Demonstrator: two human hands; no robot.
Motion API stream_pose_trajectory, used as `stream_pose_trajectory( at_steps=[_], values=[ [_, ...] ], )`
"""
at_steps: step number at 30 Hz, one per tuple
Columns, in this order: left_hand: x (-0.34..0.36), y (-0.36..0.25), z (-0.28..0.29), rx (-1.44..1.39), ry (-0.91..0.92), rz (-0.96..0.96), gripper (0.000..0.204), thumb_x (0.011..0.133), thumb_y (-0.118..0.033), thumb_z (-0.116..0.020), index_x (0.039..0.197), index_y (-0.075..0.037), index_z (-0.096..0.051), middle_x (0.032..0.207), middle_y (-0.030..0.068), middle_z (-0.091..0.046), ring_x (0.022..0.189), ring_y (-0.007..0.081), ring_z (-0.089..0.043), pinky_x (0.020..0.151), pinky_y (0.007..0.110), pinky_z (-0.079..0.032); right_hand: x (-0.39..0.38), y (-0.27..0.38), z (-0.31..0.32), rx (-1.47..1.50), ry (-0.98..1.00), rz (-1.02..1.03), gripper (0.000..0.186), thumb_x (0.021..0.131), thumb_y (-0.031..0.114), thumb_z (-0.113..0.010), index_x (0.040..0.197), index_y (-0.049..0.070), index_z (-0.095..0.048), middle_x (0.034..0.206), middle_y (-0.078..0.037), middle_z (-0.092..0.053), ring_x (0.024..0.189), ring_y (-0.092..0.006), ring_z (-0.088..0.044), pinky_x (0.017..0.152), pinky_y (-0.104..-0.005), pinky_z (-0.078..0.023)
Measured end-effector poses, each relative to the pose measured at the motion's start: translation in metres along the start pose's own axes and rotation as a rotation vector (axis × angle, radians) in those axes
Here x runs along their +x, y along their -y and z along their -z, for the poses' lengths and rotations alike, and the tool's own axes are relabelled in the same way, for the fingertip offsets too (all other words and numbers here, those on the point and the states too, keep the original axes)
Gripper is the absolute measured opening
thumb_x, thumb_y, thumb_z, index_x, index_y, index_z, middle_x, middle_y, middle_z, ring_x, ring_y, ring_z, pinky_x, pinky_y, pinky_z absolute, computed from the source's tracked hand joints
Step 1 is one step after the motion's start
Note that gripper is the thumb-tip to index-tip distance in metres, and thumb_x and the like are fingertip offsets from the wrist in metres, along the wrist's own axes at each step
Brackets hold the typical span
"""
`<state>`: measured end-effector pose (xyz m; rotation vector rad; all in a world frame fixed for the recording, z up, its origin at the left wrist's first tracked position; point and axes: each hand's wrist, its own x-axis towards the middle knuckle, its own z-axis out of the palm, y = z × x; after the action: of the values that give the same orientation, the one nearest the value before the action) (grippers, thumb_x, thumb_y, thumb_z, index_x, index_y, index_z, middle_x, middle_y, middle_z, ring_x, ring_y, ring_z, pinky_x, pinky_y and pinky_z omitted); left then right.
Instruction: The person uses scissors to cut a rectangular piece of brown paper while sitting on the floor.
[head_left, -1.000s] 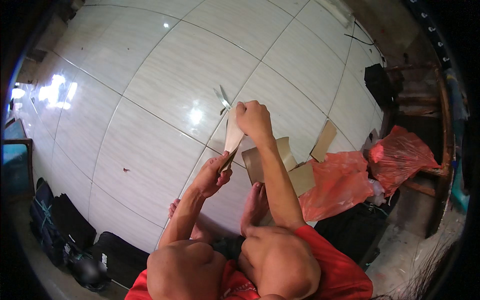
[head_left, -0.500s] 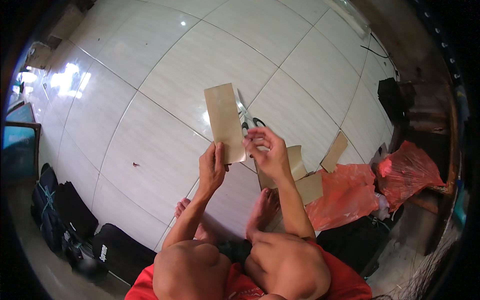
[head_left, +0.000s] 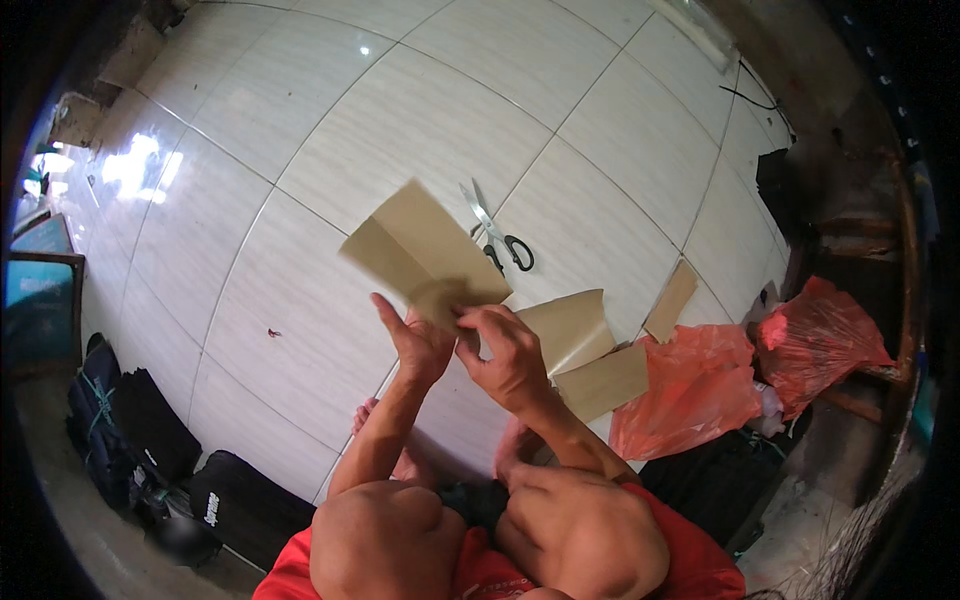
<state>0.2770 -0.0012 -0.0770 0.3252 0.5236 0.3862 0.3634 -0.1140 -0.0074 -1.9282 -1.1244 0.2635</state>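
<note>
A brown paper sheet (head_left: 405,240) with a lengthwise crease is unfolded above my hands, its lower part blurred by motion. My right hand (head_left: 505,355) pinches it at the lower edge. My left hand (head_left: 420,345) lies beneath, thumb stretched out, other fingers partly hidden by the sheet. Scissors (head_left: 516,250) with black handles lie on the floor just beyond the sheet. More brown sheets (head_left: 565,325) lie beside my right forearm, and a narrow strip (head_left: 671,298) is farther right.
Tiled floor (head_left: 260,285). At right are red plastic bags (head_left: 680,390), (head_left: 820,340), a wooden rack (head_left: 850,230) and a black item (head_left: 775,195). At left are dark bundles (head_left: 140,420) and framed teal panels (head_left: 40,310). My bare feet and knees are below my hands.
The folded sheet, upright in my left hand half a second ago, is now opened out and tilted leftward. My left thumb has come off it; my right hand has closed on it, uncovering more of the scissors.
</note>
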Motion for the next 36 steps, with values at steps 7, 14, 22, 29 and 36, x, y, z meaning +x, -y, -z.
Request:
stream_pose_trajectory(
  at_steps=[7, 14, 22, 29, 36],
  values=[
    [-0.012, 0.01, -0.008, 0.042, -0.214, -0.137, 0.092, 0.091, -0.079, -0.033, 0.145, -0.006, -0.042, 0.14, 0.0146, -0.051, 0.127, 0.0314, -0.05, 0.11, 0.044, -0.039, 0.002, 0.013, -0.002, -0.092, 0.038, 0.021, 0.06, 0.073, -0.001, -0.074, 0.131, 0.005, -0.06, 0.118, -0.014, -0.065, 0.113, -0.0337, -0.061, 0.093, -0.0425, -0.054],
    [-0.013, 0.018, 0.002, 0.199, -0.08, -0.112, 0.071, 0.094, -0.06, -0.053, 0.139, -0.005, -0.046, 0.131, 0.0134, -0.056, 0.123, 0.0301, -0.054, 0.107, 0.045, -0.042, -0.004, 0.008, -0.009, -0.025, 0.004, 0.005, 0.048, 0.079, -0.002, -0.068, 0.126, 0.005, -0.064, 0.116, -0.014, -0.066, 0.108, -0.0337, -0.063, 0.09, -0.0423, -0.054],
    [-0.006, 0.012, -0.008, 0.137, 0.012, -0.301, 0.066, 0.077, -0.008, -0.085, 0.13, 0.0, -0.046, 0.121, 0.0108, -0.06, 0.111, 0.0235, -0.061, 0.095, 0.035, -0.05, -0.001, 0.007, -0.014, 0.042, -0.076, -0.123, 0.026, 0.087, 0.001, -0.064, 0.113, 0.003, -0.067, 0.105, -0.014, -0.071, 0.095, -0.0367, -0.068, 0.082, -0.0435, -0.055],
    [-0.005, 0.001, -0.035, 0.416, 0.18, -0.37, 0.067, 0.08, 0.002, -0.08, 0.135, 0.0, -0.042, 0.124, 0.0119, -0.059, 0.114, 0.0228, -0.06, 0.097, 0.037, -0.05, -0.001, 0.003, -0.012, 0.111, -0.065, -0.213, 0.02, 0.091, 0.011, -0.067, 0.108, 0.001, -0.063, 0.098, -0.022, -0.068, 0.09, -0.0438, -0.065, 0.075, -0.0487, -0.052],
    [-0.001, -0.005, -0.033, 0.456, 0.089, -0.235, 0.053, 0.097, 0.001, -0.059, 0.145, 0.0, -0.036, 0.129, 0.0162, -0.059, 0.117, 0.0224, -0.06, 0.097, 0.036, -0.051, 0.004, -0.008, -0.004, 0.144, -0.093, -0.401, 0.022, 0.091, 0.017, -0.07, 0.102, 0.0, -0.063, 0.08, -0.025, -0.065, 0.074, -0.0429, -0.066, 0.063, -0.0446, -0.051]
  ],
)
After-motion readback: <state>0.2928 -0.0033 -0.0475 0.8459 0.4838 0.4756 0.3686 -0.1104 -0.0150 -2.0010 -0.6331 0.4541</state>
